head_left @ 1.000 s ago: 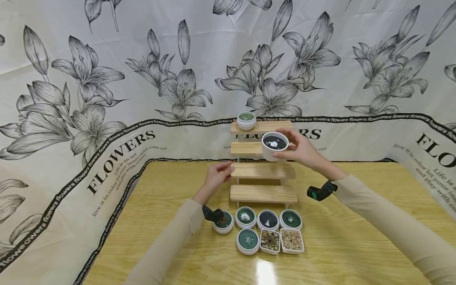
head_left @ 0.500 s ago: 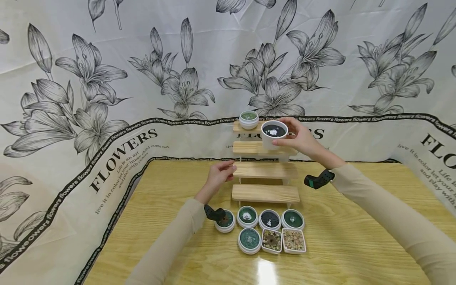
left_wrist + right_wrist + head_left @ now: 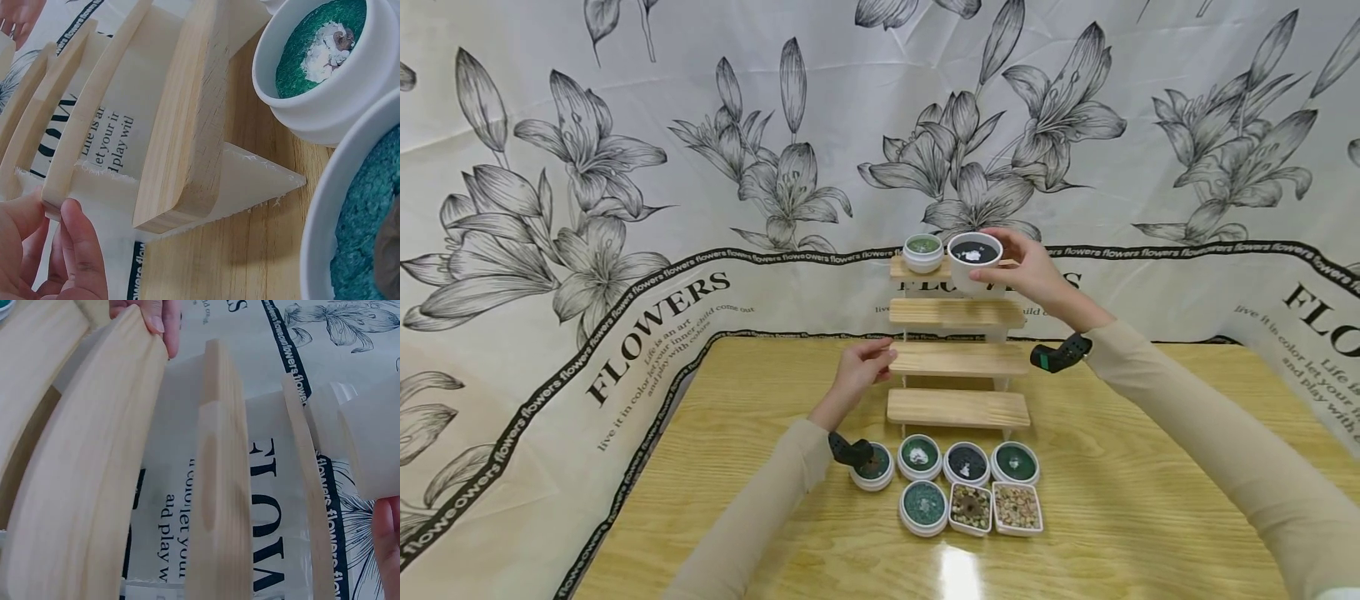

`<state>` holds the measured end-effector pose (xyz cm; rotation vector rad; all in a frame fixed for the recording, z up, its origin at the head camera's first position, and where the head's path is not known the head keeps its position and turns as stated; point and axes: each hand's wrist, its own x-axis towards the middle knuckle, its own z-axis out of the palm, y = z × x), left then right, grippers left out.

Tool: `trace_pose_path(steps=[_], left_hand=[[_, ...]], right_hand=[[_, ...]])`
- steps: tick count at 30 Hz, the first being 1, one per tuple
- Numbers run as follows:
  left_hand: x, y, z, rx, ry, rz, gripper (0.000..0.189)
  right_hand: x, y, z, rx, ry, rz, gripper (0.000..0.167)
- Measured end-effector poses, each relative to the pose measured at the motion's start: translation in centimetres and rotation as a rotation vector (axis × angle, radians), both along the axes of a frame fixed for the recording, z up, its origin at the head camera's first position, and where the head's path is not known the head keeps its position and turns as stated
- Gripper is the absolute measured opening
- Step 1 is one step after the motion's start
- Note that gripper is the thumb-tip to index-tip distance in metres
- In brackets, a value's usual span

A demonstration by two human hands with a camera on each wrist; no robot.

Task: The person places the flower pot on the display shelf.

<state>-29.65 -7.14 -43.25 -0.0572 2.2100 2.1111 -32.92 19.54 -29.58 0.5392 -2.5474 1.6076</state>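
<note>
In the head view, my right hand (image 3: pixel 1033 275) grips a white round pot (image 3: pixel 973 279) with a dark filling and white flecks. The pot overlaps the top tier of a stepped wooden shelf stand (image 3: pixel 958 408); whether it touches the tier I cannot tell. Another white pot (image 3: pixel 923 262), filled with green, stands left of it on that tier. My left hand (image 3: pixel 857 371) pinches the left end of the stand's second tier from the bottom. Thumb and finger close round this tier end (image 3: pixel 56 197) in the left wrist view. The held pot (image 3: pixel 375 437) appears at the right wrist view's right edge.
On the wooden table (image 3: pixel 1120 500) before the stand are several white round pots, such as a dark-filled one (image 3: pixel 967 463) and a green one (image 3: pixel 923 504). Two square dishes of pebbles (image 3: pixel 1017 508) sit beside them. A flower-printed cloth (image 3: pixel 805 183) hangs behind.
My right hand has raised the white pot from about the level of the second-highest tier to the top tier, beside the green pot. My left hand stays on the stand.
</note>
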Motion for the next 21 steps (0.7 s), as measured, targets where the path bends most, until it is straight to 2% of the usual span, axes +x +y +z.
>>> trace_pose_path(steps=[10, 13, 18, 20, 21], left_hand=[[0.0, -0.1, 0.0, 0.021, -0.003, -0.01, 0.035], [0.4, -0.2, 0.8, 0.017, -0.009, -0.034, 0.037], [0.4, -0.1, 0.7, 0.011, 0.004, -0.017, 0.036], [0.0, 0.0, 0.0, 0.015, 0.009, -0.001, 0.034], [0.0, 0.0, 0.0, 0.014, 0.008, 0.0, 0.034]], right_hand=[[-1.6, -0.3, 0.6, -0.02, 0.016, -0.002, 0.07], [-2.0, -0.4, 0.6, -0.015, 0.013, -0.016, 0.07], [-2.9, -0.4, 0.4, -0.013, -0.002, -0.041, 0.07], [-3.2, -0.3, 0.3, -0.02, -0.012, -0.044, 0.071], [-3.4, -0.3, 0.2, -0.025, -0.016, -0.043, 0.072]])
